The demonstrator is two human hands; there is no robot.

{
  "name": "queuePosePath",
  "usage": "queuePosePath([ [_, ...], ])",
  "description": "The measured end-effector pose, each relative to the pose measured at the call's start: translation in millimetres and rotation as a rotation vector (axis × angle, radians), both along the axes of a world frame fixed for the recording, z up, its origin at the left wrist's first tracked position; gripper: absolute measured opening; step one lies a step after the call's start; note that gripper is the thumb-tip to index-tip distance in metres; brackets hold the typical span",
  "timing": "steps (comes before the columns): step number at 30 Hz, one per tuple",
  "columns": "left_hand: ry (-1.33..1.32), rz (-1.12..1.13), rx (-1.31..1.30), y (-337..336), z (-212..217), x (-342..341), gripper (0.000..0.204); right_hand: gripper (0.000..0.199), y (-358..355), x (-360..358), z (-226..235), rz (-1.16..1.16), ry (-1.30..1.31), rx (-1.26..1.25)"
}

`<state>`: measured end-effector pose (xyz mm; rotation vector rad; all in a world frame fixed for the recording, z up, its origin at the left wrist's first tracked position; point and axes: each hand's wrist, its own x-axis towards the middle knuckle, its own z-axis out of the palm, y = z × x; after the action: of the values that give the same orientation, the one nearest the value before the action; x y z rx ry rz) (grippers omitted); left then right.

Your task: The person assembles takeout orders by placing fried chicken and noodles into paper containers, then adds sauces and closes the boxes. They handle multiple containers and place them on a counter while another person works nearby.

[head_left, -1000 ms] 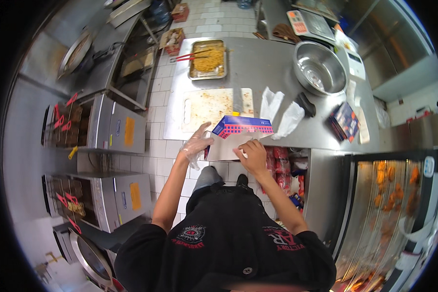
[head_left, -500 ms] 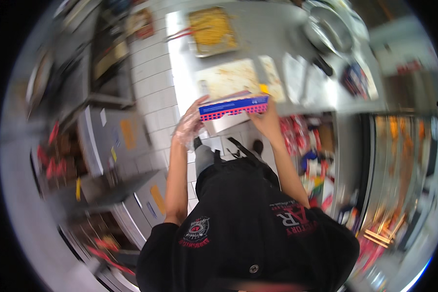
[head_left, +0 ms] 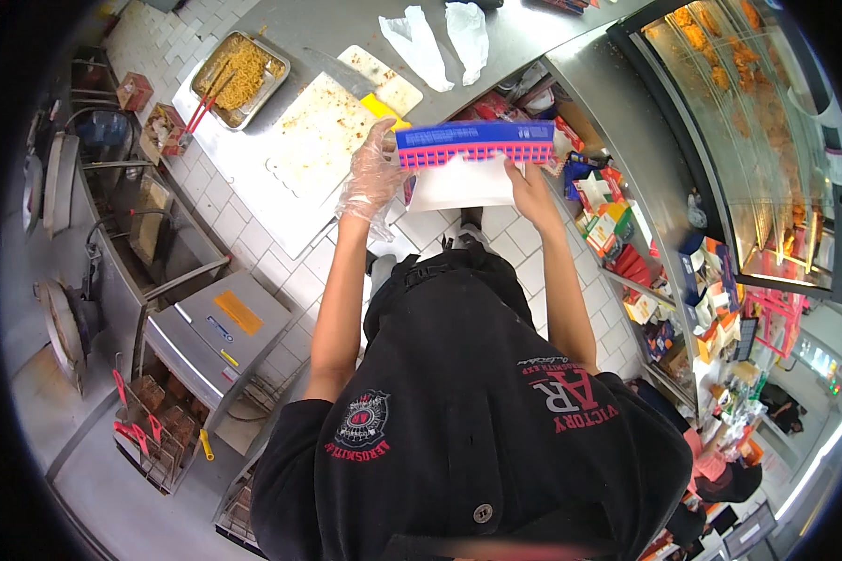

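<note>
- Head view: the box (head_left: 477, 142) is blue on top, with a pink-and-blue checked band below and a plain white lower side.
- Its long axis runs left to right, nearly level, across the person's front; the white side faces the person.
- It is held up off the worktop (head_left: 332, 37), just beyond the cutting board's (head_left: 313, 136) right side.
- The hands are partly closed on it: the plastic-gloved left hand (head_left: 372, 178) at the left end, the bare right hand (head_left: 531, 192) at the right, its far fingers hidden.

Smooth cardboard box (head_left: 475, 150); shiny metal table (head_left: 323, 33); matt cloth shirt (head_left: 458, 393)
</note>
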<state>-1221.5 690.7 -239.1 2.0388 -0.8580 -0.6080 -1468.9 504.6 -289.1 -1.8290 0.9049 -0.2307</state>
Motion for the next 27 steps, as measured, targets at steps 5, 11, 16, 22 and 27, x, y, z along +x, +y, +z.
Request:
queuePosePath([
  [5, 0.306, 0.101, -0.124, 4, 0, -3, 0.034, 0.054, 9, 2, 54, 0.061, -0.109, -0.073],
  [11, 0.390, 0.230, -0.132, 38, -16, 5, 0.029, 0.047, 38, 19, 92, 0.032, -0.070, -0.168],
  [16, -0.194, 0.238, -0.183, 55, -34, -14, 0.043, 0.040, 72, 36, 121, -0.013, -0.163, -0.328],
  [22, 0.343, 0.423, -0.220, 78, 7, -25, 0.053, 0.041, 88, 48, 126, -0.049, -0.088, -0.351],
  [27, 0.563, 0.485, -0.110, 107, 11, -24, 0.072, 0.040, 91, 52, 110, 0.039, -0.167, -0.344],
])
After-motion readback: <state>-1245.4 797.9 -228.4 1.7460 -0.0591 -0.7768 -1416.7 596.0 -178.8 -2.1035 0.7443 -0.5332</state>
